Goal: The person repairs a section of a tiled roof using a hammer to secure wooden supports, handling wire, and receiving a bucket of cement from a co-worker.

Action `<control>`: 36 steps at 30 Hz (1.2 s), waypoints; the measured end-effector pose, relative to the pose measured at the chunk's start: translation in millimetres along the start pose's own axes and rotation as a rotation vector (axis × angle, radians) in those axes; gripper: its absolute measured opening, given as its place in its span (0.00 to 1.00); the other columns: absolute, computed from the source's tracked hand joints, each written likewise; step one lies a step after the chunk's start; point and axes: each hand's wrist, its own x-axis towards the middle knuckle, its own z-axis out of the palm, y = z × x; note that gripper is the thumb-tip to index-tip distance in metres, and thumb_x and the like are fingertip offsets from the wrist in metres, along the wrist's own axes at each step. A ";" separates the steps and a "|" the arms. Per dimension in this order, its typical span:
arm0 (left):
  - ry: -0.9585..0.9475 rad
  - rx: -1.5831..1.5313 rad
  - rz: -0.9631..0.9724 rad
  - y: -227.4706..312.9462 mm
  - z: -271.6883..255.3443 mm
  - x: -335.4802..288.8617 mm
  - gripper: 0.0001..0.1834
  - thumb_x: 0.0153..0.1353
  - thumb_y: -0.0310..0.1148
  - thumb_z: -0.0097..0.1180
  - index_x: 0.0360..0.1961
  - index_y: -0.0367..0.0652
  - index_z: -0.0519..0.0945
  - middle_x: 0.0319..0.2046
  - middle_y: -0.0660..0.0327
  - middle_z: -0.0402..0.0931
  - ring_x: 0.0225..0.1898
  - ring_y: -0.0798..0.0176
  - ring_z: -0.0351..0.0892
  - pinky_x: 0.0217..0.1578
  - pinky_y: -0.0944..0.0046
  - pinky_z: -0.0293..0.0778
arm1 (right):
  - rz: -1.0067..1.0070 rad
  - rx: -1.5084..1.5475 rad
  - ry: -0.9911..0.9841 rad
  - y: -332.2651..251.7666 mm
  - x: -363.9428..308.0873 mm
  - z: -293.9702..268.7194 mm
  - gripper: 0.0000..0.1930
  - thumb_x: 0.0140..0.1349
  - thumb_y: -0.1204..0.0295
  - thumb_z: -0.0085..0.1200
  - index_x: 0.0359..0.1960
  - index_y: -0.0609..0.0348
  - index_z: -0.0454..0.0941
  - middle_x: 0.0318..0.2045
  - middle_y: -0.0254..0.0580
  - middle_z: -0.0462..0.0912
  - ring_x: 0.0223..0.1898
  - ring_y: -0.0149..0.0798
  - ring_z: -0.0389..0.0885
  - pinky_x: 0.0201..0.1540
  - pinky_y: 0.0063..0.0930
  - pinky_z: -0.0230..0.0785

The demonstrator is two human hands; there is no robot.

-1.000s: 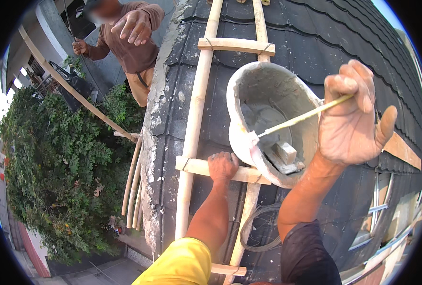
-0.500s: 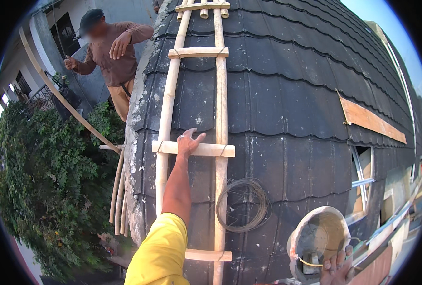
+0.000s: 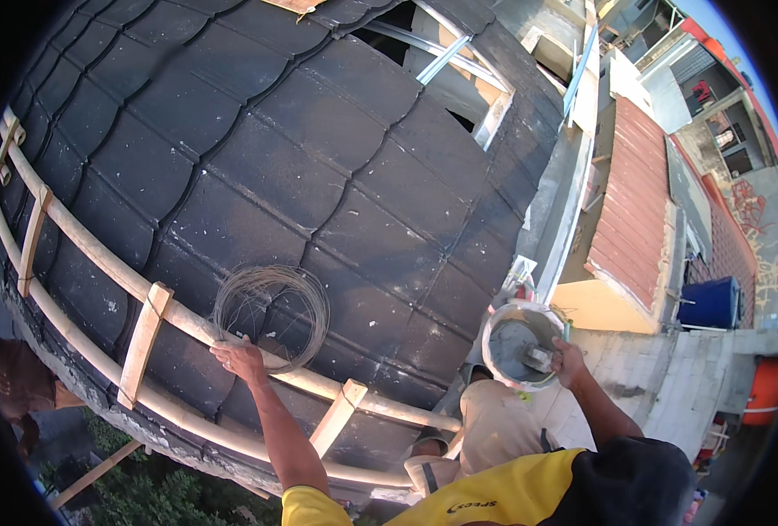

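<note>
A bamboo ladder [image 3: 99,244] with wooden rungs tied across it lies along the left side of the dark roof. My left hand [image 3: 241,358] is closed round its upper rail. Right beside that hand, a loose coil of thin wire [image 3: 317,302] rests on the tiles and overlaps the rail. My right hand [image 3: 568,363] grips the side of a round bucket [image 3: 491,361], at its rim or handle; which one is hard to make out. Inside the bucket are grey wet mortar [image 3: 513,337] and a pale, block-like piece [image 3: 539,358].
Below me show my legs in beige trousers [image 3: 494,412], by the ladder's lower end. A framed roof opening [image 3: 459,66] is at the top. To the right are a lower red roof [image 3: 634,193] and a blue drum [image 3: 709,302]. Another person [image 3: 21,368] is beyond the left roof edge.
My view has swung right and down toward my legs. My left hand has gone from a rung to the rail beside the wire coil. The bucket remains in my right hand.
</note>
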 end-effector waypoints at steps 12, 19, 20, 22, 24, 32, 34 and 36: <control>-0.380 0.288 -0.116 15.8 -36.8 34.7 0.56 0.60 0.67 0.50 0.74 0.36 0.47 0.75 0.45 0.44 0.72 0.39 0.53 0.66 0.29 0.52 | 0.077 0.016 0.072 73.3 40.2 -104.9 0.15 0.69 0.59 0.54 0.26 0.44 0.66 0.14 0.23 0.56 0.14 0.27 0.54 0.22 0.25 0.53; -0.038 0.143 0.086 -19.7 -79.3 -78.0 0.51 0.62 0.67 0.47 0.74 0.40 0.52 0.74 0.45 0.45 0.71 0.37 0.55 0.64 0.31 0.55 | 0.036 0.135 -0.029 79.5 38.8 -123.0 0.12 0.69 0.67 0.55 0.28 0.50 0.68 0.19 0.24 0.60 0.19 0.25 0.60 0.23 0.25 0.55; -0.093 0.172 0.181 -29.4 -69.7 -105.7 0.50 0.63 0.64 0.48 0.74 0.39 0.52 0.75 0.44 0.44 0.72 0.38 0.53 0.65 0.33 0.56 | 0.032 0.135 0.005 86.8 34.1 -128.3 0.11 0.69 0.67 0.55 0.29 0.50 0.69 0.19 0.24 0.61 0.19 0.25 0.61 0.23 0.25 0.56; -0.303 0.204 0.321 -60.0 -54.4 -176.4 0.48 0.62 0.60 0.54 0.73 0.38 0.54 0.75 0.41 0.43 0.73 0.37 0.52 0.66 0.37 0.57 | 0.016 0.125 0.076 98.7 24.4 -139.8 0.10 0.69 0.67 0.55 0.30 0.51 0.69 0.19 0.25 0.63 0.19 0.26 0.62 0.24 0.25 0.58; -0.547 0.183 0.341 -122.9 -35.5 -242.0 0.45 0.61 0.51 0.60 0.72 0.36 0.58 0.73 0.35 0.43 0.72 0.33 0.50 0.69 0.43 0.55 | -0.007 0.163 0.063 108.4 33.8 -142.2 0.09 0.69 0.67 0.54 0.31 0.52 0.70 0.20 0.25 0.64 0.20 0.26 0.63 0.24 0.26 0.59; -1.112 -0.099 -0.808 -268.0 -55.6 -459.3 0.30 0.63 0.55 0.58 0.60 0.49 0.75 0.52 0.61 0.75 0.50 0.57 0.75 0.46 0.52 0.69 | 0.010 0.174 0.117 141.9 57.4 -189.8 0.07 0.68 0.68 0.54 0.33 0.54 0.73 0.21 0.28 0.68 0.20 0.27 0.66 0.23 0.27 0.62; -1.029 -0.321 -0.798 -268.4 -58.3 -497.1 0.26 0.63 0.52 0.59 0.56 0.49 0.76 0.43 0.61 0.77 0.42 0.59 0.77 0.37 0.56 0.70 | 0.006 0.078 0.174 143.3 65.6 -201.5 0.08 0.67 0.66 0.55 0.33 0.55 0.73 0.20 0.29 0.69 0.19 0.29 0.67 0.21 0.28 0.62; -0.952 -0.422 -0.861 -283.2 -67.0 -530.6 0.23 0.62 0.49 0.59 0.53 0.49 0.77 0.36 0.62 0.77 0.34 0.62 0.78 0.29 0.59 0.70 | 0.002 -0.048 0.118 134.2 63.0 -193.3 0.12 0.68 0.66 0.55 0.26 0.51 0.71 0.15 0.31 0.65 0.14 0.32 0.64 0.20 0.29 0.62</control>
